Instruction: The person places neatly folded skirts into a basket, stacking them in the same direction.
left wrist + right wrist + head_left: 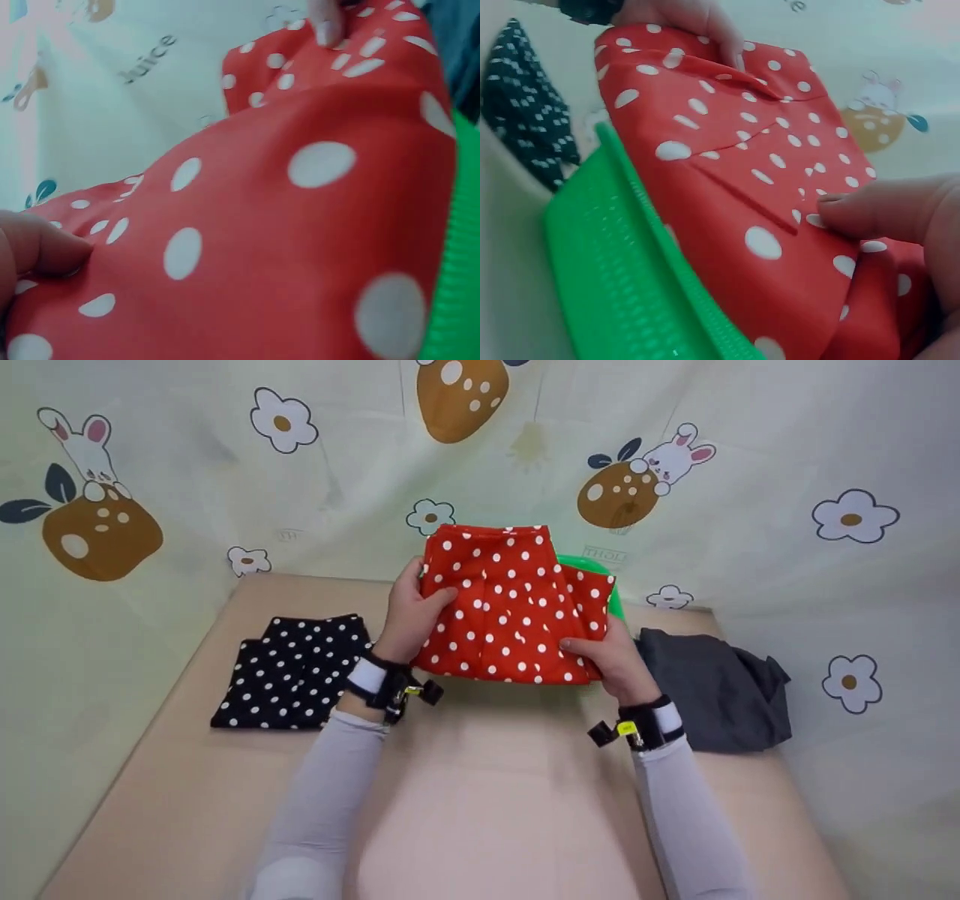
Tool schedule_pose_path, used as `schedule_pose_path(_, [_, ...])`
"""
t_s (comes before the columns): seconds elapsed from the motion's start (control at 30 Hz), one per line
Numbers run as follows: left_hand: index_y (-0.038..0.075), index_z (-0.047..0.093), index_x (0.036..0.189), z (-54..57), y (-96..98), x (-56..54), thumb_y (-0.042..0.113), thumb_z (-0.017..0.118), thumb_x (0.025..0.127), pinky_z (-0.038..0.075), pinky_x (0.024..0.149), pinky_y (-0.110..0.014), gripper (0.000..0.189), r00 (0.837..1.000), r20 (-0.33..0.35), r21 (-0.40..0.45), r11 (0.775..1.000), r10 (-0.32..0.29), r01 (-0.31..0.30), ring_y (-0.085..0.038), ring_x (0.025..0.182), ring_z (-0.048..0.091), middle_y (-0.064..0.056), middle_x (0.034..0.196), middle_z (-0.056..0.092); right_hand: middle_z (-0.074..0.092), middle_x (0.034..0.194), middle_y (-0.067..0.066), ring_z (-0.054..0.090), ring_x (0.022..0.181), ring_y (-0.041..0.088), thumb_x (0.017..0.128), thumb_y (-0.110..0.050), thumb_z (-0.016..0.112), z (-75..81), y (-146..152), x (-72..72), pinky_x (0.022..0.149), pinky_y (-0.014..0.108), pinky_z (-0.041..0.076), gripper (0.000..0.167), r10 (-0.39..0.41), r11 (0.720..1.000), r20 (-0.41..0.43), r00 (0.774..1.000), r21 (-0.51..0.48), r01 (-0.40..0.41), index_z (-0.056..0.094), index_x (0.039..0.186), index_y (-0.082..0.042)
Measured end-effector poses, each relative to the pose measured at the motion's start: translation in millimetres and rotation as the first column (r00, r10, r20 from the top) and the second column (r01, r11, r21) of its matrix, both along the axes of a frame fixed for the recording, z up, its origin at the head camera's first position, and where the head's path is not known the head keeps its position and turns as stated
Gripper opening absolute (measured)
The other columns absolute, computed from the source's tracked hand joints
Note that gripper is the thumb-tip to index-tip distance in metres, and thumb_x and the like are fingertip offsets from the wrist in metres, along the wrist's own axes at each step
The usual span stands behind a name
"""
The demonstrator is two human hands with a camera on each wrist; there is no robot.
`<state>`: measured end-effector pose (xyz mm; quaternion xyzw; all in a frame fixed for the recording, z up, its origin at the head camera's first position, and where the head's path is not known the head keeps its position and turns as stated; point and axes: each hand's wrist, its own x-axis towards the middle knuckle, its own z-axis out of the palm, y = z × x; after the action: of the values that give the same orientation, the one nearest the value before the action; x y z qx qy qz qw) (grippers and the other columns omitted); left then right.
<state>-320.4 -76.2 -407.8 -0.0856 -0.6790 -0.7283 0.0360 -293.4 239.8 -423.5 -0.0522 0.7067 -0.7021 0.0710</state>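
Observation:
A folded red garment with white polka dots (499,611) is held up over the table by both hands. My left hand (409,619) grips its left edge, thumb on the near face and fingers behind. At the lower right edge my right hand (619,660) pinches it the same way. Close up in the left wrist view, the red cloth (247,202) fills most of the picture. A green perforated basket (592,247) sits right behind and below the cloth, mostly hidden by it in the head view. Whether the garment touches the basket rim I cannot tell.
On the table (465,810), a folded black polka-dot garment (296,675) lies to the left. A dark grey cloth (712,694) lies on the right, loosely folded. Behind the table hangs a pale curtain (337,480) printed with rabbits, fruit and flowers.

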Motion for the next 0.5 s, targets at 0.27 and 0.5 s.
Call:
schedule_pose_path(0.27, [0.011,0.043,0.156,10.5,2.9,-39.8,0.010,0.063,0.104,0.059,0.105,-0.049,0.055,0.988,0.151,0.115,0.993,-0.027,0.009,-0.031,0.127,0.064,-0.016,0.147,0.057,0.059,0.136,0.009,0.068,0.117,0.022,0.094,0.011,0.064,3.1,19,-36.2,0.094,0.033,0.064,0.068,-0.034,0.996,0.008,0.999,-0.087,0.035,0.040,0.156,-0.002])
schedule_pose_path(0.5, [0.013,0.040,0.159,6.4,3.2,-51.2,0.007,0.059,0.103,0.060,0.103,-0.050,0.060,0.990,0.131,0.113,0.993,-0.058,0.043,-0.032,0.127,0.064,-0.015,0.147,0.056,0.053,0.150,0.018,0.063,0.125,0.028,0.094,0.013,0.062,1.5,17,-43.2,0.096,0.032,0.063,0.071,-0.153,0.987,-0.018,0.988,-0.048,0.152,0.039,0.160,-0.001])
